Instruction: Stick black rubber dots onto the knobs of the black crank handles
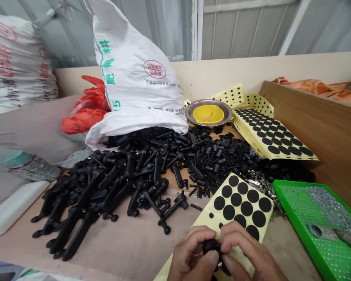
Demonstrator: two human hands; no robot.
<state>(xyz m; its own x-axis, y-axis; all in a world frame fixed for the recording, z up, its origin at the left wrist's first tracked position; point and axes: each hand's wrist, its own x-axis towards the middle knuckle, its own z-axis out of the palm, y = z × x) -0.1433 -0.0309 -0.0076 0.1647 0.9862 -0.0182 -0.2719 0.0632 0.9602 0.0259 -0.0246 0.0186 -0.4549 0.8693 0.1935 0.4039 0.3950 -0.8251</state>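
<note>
At the bottom of the view, my left hand and my right hand meet around a small black plastic part. Fingers and thumbs of both are closed on it, and a shiny bit shows below; its full shape is hidden. Beneath them lies a pale yellow sheet of round black adhesive pads. To the left spreads a heap of black plastic arms with ball ends. Small black ribbed pegs and caps are piled beyond the sheet.
A white woven sack stands over the heap. Behind are a metal bowl with a yellow strainer and stacked pad sheets. At right, a green tray holds small metal pieces beside a wooden board. Red bags lie left.
</note>
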